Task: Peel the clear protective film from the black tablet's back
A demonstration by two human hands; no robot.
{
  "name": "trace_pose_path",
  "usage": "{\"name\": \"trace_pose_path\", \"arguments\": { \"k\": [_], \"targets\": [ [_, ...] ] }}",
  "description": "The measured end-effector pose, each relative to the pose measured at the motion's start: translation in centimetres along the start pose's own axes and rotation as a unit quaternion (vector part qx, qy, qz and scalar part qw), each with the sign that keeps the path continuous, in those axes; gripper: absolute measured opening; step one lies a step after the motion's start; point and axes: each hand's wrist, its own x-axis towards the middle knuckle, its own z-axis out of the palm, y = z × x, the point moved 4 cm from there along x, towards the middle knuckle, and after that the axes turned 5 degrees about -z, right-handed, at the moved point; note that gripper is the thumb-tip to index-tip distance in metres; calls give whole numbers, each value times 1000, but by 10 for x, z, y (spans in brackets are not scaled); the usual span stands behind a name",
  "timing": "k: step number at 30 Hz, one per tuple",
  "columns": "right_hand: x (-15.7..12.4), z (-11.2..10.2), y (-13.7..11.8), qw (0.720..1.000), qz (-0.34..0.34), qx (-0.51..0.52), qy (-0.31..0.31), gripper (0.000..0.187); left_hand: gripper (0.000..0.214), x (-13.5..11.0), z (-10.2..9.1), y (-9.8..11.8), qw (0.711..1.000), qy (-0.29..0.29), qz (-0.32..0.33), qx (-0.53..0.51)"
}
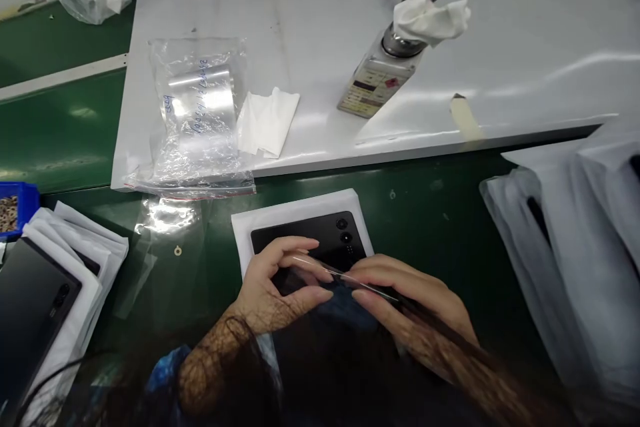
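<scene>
A black tablet [325,240] lies back-up on a white foam sleeve [300,208] on the green mat, its camera lenses at the far right corner. My left hand [273,283] rests on the tablet, fingers curled and pinching the near end of a thin clear film strip [345,275]. My right hand [405,300] holds a thin dark tool, fingers closed around it, its tip meeting the strip over the tablet's back. Dark hair hangs in front of the camera and hides the tablet's near half.
A white board [500,47] covers the far side, bearing a clear bag of film [197,113], a folded white wipe [267,121] and a dispenser bottle [390,67] topped by a crumpled cloth. Sleeved tablets [45,300] stack at left, white sleeves [580,247] at right, blue bin [17,203].
</scene>
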Motion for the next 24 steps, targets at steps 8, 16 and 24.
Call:
{"name": "trace_pose_path", "arguments": {
  "k": [8, 16, 24],
  "targets": [
    [-2, -8, 2, 999, 43, 33, -2, 7, 6, 5, -5, -2, 999, 34, 22, 19],
    [-11, -16, -2, 992, -53, -115, -8, 43, 9, 3, -6, -8, 993, 82, 47, 71],
    [-6, -29, 1, 995, 68, 33, 58, 32, 9, 3, 3, 1, 973, 21, 94, 210]
  ]
}}
